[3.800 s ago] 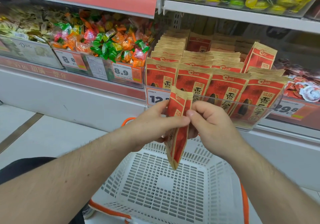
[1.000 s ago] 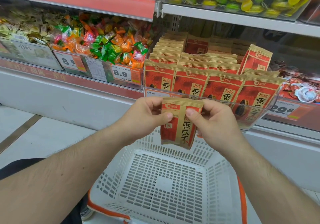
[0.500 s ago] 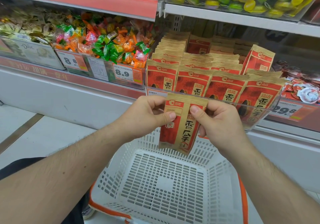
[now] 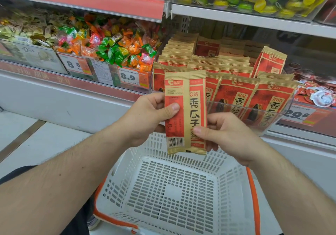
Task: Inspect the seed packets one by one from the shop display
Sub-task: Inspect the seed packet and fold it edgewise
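**Back panel up for reading as we check one packet at the seed display**

We hold a single seed packet (image 4: pixel 185 113) upright in front of the clear display bin (image 4: pixel 272 118), its seam side and barcode turned toward us. Our left hand (image 4: pixel 151 114) pinches its left edge, thumb pressed flat on the red panel; our right hand (image 4: pixel 227 134) grips the lower right edge, thumb on the front and fingers curled behind. Half a second ago the packet hung lower and tilted; it has since been raised and squared to the camera, so the printed back now reads clearly. A few seconds back we saw it edge-on, mid-turn. We judge this the reading step for this packet, with the stocked packets (image 4: pixel 234 93) standing in rows behind it not yet handled. The white basket (image 4: pixel 163 194) waits directly below, nothing in it. To the left sit wrapped candies (image 4: pixel 112 49) above a price tag (image 4: pixel 128 76).
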